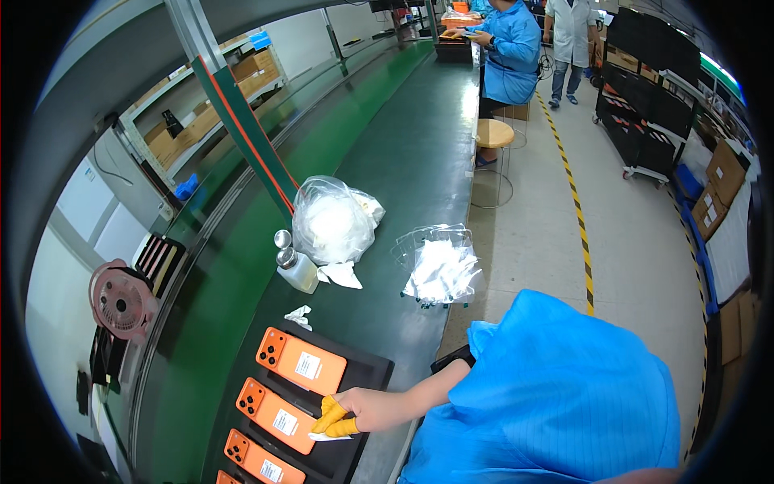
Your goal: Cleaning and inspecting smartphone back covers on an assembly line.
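Observation:
My right hand [363, 410] reaches in from the right over the bench, with yellow finger cots on its fingers. It pinches a white wipe [330, 437] against the lower right end of an orange smartphone [276, 415]. That phone lies back up, camera lenses at its left end and a white label on it. Another orange phone [301, 360] lies just beyond it, and one more [264, 458] lies nearer. A fourth is cut off by the lower edge. All rest in a row on a black mat [372, 376]. My left hand is out of view.
Beyond the phones are a crumpled tissue [299, 316], a pump bottle [298, 271], a plastic bag [332, 219] with white stuff and a pile of clear packets [442, 269]. A pink fan [122, 300] stands left. Farther along the green bench [403, 137], a person in blue [513, 50] works.

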Demonstrator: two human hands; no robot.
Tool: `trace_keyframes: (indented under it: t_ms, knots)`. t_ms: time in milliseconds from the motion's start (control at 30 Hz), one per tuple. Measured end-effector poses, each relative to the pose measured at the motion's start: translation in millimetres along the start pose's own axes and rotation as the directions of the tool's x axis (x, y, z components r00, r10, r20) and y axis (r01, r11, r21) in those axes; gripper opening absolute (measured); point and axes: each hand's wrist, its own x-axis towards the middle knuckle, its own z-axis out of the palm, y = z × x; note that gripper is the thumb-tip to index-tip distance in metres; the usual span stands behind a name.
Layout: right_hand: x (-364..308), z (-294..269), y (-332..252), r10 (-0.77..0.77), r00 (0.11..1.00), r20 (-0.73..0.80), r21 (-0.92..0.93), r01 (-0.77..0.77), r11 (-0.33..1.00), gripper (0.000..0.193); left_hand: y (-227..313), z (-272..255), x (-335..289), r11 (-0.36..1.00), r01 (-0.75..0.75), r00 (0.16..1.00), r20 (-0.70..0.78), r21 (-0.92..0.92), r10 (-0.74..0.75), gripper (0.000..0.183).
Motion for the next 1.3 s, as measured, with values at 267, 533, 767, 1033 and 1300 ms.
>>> trace_keyframes:
  t_ms: [267,533,767,1033,1300]
  knots:
    - [5,12,6,-0.029,1.0,-0.006,-0.026,0.028,0.999,0.021,-27,9,17,0.965,0.206,0.964,0.202,-0.165,-0.171,0.048]
    - [-10,-7,2,-0.165,0.972,-0.17,-0.196,0.131,0.972,0.02,5,33,4,0.988,-0.151,0.981,-0.123,0.01,0.151,0.025]
    - [-7,-20,-2,-0.039,0.996,-0.084,-0.097,0.031,0.995,0.02,8,35,-6,0.967,-0.129,0.99,-0.022,0.222,0.137,0.038]
    - [-3,-19,-3,-0.009,0.994,-0.108,-0.078,0.001,0.997,0.021,30,33,-7,0.992,-0.107,0.989,0.105,0.071,0.1,0.039]
    - [-3,-18,-2,-0.068,0.987,-0.144,-0.099,0.054,0.994,0.021,-4,24,40,0.66,0.419,0.9,0.379,-0.623,-0.214,0.04]
